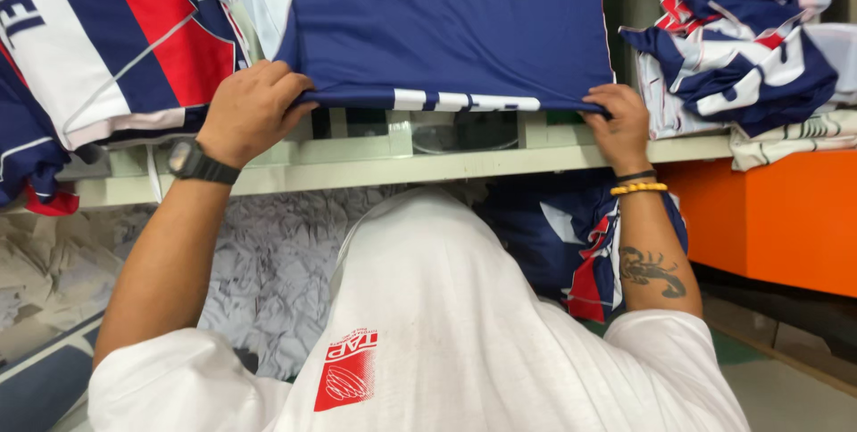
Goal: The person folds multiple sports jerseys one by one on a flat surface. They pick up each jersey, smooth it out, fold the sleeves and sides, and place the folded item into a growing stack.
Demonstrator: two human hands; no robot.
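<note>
A dark blue jersey [446, 21] with a white-striped hem lies spread flat on a pale green work surface [375, 164]. My left hand [250, 111], with a black watch on the wrist, pinches the near left corner of its hem. My right hand [618, 124], wearing bead bracelets, grips the near right corner. Both arms reach forward from my white T-shirt [428, 334].
A red, white and blue jersey [116, 39] hangs over the edge at the left. A heap of similar garments [741, 48] sits at the right on an orange bench [777, 218]. More blue cloth [553, 227] and grey crumpled fabric [268, 262] lie under the table.
</note>
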